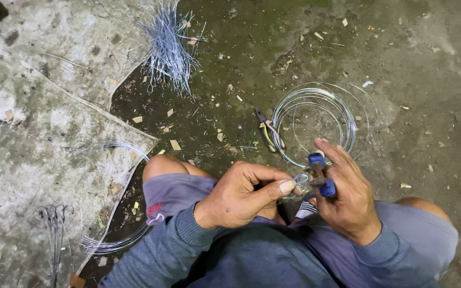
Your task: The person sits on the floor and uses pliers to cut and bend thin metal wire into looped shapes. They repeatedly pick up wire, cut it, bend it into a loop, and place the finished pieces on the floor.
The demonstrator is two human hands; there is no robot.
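Note:
My left hand (pixel 244 193) pinches a small loop of thin steel wire (pixel 300 180) between thumb and forefinger, in front of my knees. My right hand (pixel 348 194) grips blue-handled pliers (pixel 320 175), whose jaws meet the wire loop. Both hands sit close together above my lap. Just beyond them a coil of steel wire (pixel 316 120) lies on the ground. I squat in grey shorts and a grey-blue long-sleeved top.
A second pair of pliers with yellow-black handles (pixel 266 133) lies left of the coil. A bundle of cut wire pieces (pixel 169 45) lies further off. More wire loops (pixel 116 242) and several bent wire pieces (pixel 54 218) rest on the pale concrete slab (pixel 38 133) at left. Wood chips litter the damp ground.

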